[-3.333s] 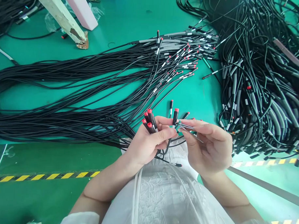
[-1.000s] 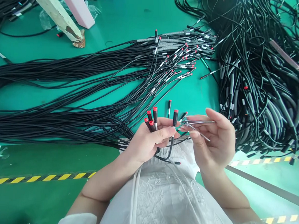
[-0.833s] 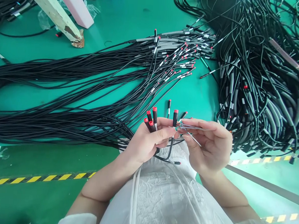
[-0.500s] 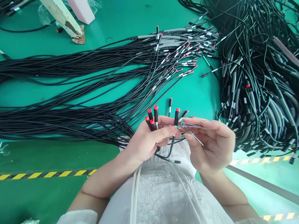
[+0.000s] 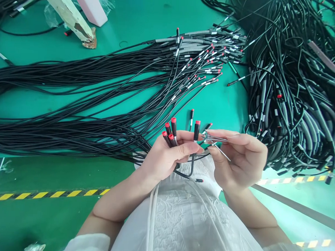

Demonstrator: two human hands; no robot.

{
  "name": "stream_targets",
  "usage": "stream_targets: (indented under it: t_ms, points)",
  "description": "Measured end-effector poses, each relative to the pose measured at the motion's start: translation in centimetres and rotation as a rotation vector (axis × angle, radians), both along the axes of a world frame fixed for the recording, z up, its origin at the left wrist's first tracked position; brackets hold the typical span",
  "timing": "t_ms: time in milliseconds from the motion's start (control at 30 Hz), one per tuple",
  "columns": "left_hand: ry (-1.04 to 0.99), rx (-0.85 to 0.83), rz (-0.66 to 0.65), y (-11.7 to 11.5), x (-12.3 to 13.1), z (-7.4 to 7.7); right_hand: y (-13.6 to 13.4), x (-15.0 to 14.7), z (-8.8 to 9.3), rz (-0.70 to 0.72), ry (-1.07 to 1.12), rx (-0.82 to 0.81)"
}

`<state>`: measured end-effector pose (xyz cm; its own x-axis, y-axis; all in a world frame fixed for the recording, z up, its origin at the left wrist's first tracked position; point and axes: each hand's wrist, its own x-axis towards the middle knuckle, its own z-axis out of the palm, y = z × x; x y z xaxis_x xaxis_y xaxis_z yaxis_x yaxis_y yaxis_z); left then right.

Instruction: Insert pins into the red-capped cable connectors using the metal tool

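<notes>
My left hand (image 5: 166,158) is closed around several black cables with red-capped connector ends (image 5: 170,131), which stick up above my fingers. One more red-capped connector (image 5: 196,129) stands apart at my left fingertips. My right hand (image 5: 241,159) pinches a pair of metal tweezers (image 5: 216,141), whose tips touch that single connector. Both hands hover above my lap, over a white garment (image 5: 186,217).
A long bundle of black cables (image 5: 75,100) lies across the green table, its red-tipped ends fanned out (image 5: 208,64). A tangled cable heap (image 5: 295,89) fills the right. A white post (image 5: 69,16) and a pink block (image 5: 90,7) stand far left. Yellow-black tape (image 5: 49,194) marks the table edge.
My right hand's fingers folded in from a more spread pose and the tweezers stayed at the single connector. The view shifted slightly; my left hand keeps its grip.
</notes>
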<state>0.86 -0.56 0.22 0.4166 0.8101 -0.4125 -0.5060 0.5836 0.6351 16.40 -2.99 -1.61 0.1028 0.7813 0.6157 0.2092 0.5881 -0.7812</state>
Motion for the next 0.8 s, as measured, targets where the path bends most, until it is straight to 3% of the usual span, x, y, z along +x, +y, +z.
stream_targets:
  t_ms: [133,367,800]
  points:
    - [-0.039,0.019,-0.036,0.11,-0.23,-0.17,0.11,-0.15,-0.13,-0.027,-0.014,-0.007]
    - [-0.101,0.009,-0.061,0.22,-0.21,-0.25,0.45,-0.23,-0.44,0.076,0.004,0.022]
    - [0.003,0.043,-0.071,0.33,-0.12,-0.5,0.3,0.53,-0.38,0.001,-0.101,-0.068]
